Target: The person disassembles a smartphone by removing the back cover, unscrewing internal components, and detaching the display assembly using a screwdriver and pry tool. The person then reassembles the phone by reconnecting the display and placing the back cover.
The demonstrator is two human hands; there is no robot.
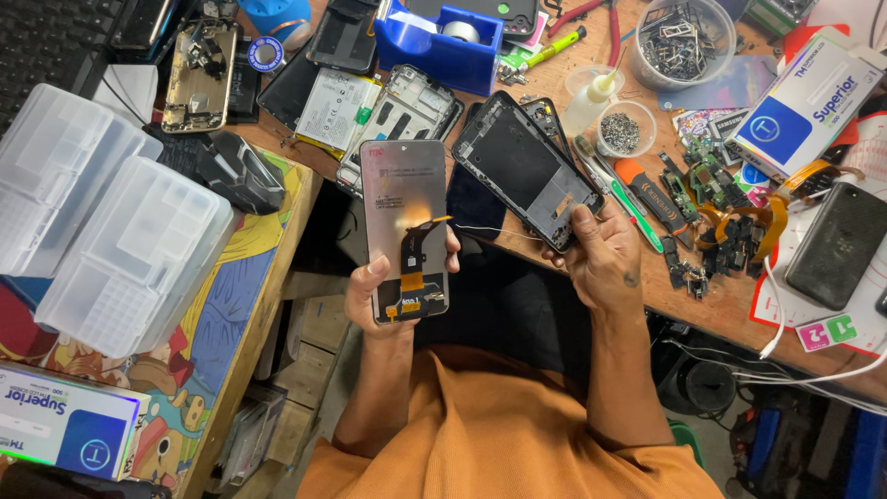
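My left hand (383, 298) holds a phone display panel (404, 185) upright, its grey back facing me, with an orange flex cable (413, 249) running down its lower half. My thumb rests on the panel's left edge. My right hand (605, 259) grips the lower corner of a black phone frame (522, 171), its open inside facing up, tilted over the wooden table edge. The two parts are apart, side by side.
The wooden bench (647, 296) is crowded: a blue tape dispenser (443, 42), bowls of small screws (621, 129), circuit boards (707, 176), screwdrivers, a black phone (836, 245), boxes. Clear plastic organisers (120, 249) sit on a side table at left.
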